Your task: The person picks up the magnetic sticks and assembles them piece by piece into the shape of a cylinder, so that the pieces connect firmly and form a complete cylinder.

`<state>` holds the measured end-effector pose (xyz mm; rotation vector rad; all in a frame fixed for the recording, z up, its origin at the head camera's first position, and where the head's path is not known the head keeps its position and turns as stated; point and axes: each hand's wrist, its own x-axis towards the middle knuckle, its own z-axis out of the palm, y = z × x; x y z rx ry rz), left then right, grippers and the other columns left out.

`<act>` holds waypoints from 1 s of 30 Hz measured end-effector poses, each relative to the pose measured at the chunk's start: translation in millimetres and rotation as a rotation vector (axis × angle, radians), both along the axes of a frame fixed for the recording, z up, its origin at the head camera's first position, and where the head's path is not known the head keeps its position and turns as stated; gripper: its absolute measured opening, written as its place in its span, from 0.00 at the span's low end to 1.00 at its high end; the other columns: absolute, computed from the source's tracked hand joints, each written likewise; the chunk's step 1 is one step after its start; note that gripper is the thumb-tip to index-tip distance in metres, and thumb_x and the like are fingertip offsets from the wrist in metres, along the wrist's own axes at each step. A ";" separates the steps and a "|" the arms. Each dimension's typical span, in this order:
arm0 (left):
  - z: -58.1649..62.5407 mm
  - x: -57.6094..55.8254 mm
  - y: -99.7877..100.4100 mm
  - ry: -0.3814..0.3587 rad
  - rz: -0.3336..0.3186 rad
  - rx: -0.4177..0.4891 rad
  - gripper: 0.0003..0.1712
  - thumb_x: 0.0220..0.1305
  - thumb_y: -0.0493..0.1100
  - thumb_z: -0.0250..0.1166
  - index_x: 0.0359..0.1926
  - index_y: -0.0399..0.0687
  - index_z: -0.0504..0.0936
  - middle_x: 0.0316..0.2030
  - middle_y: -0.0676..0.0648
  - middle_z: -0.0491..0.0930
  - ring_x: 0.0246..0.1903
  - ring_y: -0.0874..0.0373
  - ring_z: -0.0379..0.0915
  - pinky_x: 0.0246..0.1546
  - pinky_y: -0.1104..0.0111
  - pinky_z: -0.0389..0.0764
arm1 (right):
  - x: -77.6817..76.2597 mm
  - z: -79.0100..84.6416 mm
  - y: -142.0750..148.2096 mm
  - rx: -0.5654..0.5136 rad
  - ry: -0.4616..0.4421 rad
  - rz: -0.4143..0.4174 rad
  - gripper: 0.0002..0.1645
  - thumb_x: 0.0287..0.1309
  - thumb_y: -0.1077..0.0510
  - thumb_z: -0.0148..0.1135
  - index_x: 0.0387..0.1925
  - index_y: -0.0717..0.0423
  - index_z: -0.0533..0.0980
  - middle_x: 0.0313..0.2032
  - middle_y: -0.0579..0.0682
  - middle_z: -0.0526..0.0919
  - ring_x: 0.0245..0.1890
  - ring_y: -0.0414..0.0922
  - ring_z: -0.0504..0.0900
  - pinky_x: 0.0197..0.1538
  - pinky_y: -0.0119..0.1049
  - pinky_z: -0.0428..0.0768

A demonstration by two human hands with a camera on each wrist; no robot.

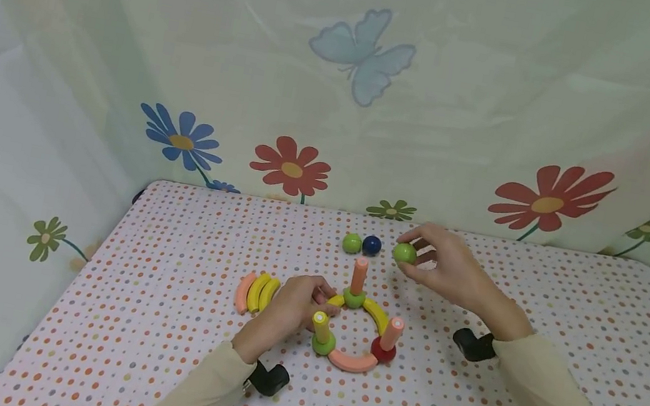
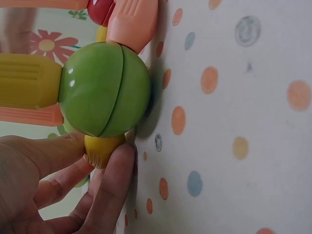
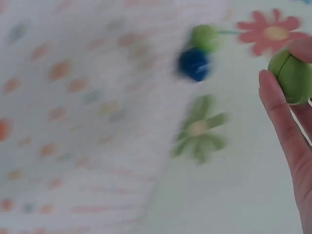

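A ring of toy building pieces lies on the table, with green balls (image 1: 353, 299) and a red ball (image 1: 382, 350) at its joints. Upright sticks, orange (image 1: 359, 276), pink (image 1: 393, 333) and yellow (image 1: 320, 325), rise from them. Curved yellow (image 1: 375, 315) and pink (image 1: 352, 362) sticks link the balls. On the ring's left side, my left hand (image 1: 296, 301) pinches a curved yellow stick (image 2: 104, 148) between thumb and finger, just beside a green ball (image 2: 105, 90). Behind the ring, my right hand (image 1: 449, 267) grips a loose green ball (image 1: 405, 253) with its fingertips.
A second loose green ball (image 1: 352, 243) and a dark blue ball (image 1: 372, 245) sit side by side behind the ring. Left of my left hand lie a pink curved stick (image 1: 244, 292) and two yellow ones (image 1: 258, 291). A flowered curtain (image 1: 459, 110) hangs along the table's back edge.
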<state>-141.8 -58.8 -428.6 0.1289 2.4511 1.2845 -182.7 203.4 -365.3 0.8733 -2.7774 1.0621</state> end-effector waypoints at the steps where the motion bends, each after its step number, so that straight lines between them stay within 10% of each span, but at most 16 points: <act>1: -0.3 -0.2 -0.3 0.000 0.002 -0.001 0.14 0.66 0.39 0.75 0.48 0.37 0.84 0.33 0.48 0.77 0.24 0.60 0.72 0.22 0.71 0.81 | 0.9 7.7 -4.0 -0.011 0.012 0.020 0.20 0.57 0.72 0.74 0.51 0.66 0.80 0.48 0.59 0.83 0.45 0.55 0.86 0.48 0.49 0.88; 11: -3.2 0.0 -2.9 -0.005 -0.002 -0.009 0.14 0.65 0.39 0.75 0.48 0.37 0.84 0.32 0.48 0.77 0.24 0.60 0.72 0.23 0.72 0.78 | 13.3 63.5 -41.1 0.024 0.046 0.273 0.20 0.58 0.68 0.76 0.52 0.59 0.82 0.47 0.47 0.85 0.45 0.45 0.86 0.48 0.39 0.88; 30: -2.2 -0.1 -3.4 0.004 -0.031 0.042 0.14 0.67 0.38 0.74 0.49 0.36 0.84 0.34 0.48 0.78 0.26 0.60 0.74 0.25 0.69 0.83 | 4.9 53.4 -46.0 0.144 -0.026 0.304 0.19 0.59 0.66 0.76 0.52 0.60 0.84 0.49 0.50 0.84 0.48 0.47 0.85 0.50 0.41 0.87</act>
